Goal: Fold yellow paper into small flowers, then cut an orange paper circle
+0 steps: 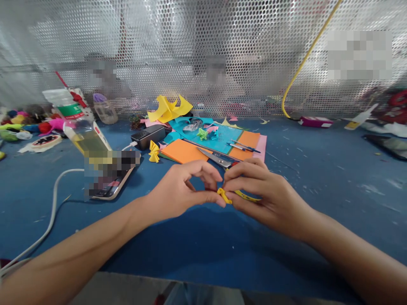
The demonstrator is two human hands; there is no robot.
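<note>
Between my fingertips is a small folded yellow paper piece. My left hand pinches it from the left with the thumb and bent fingers. From the other side, my right hand grips it between thumb and fingertips. Just behind the hands lies a pair of scissors, its blades pointing back and to the left; the right hand covers much of its handles. Orange paper sheets lie beyond the left hand, with a folded yellow paper piece beside them.
Blue paper with cutouts, pens and a cut yellow sheet lie farther back. At left stand a bottle, a phone with a white cable, and a black box. A perforated metal screen rises behind.
</note>
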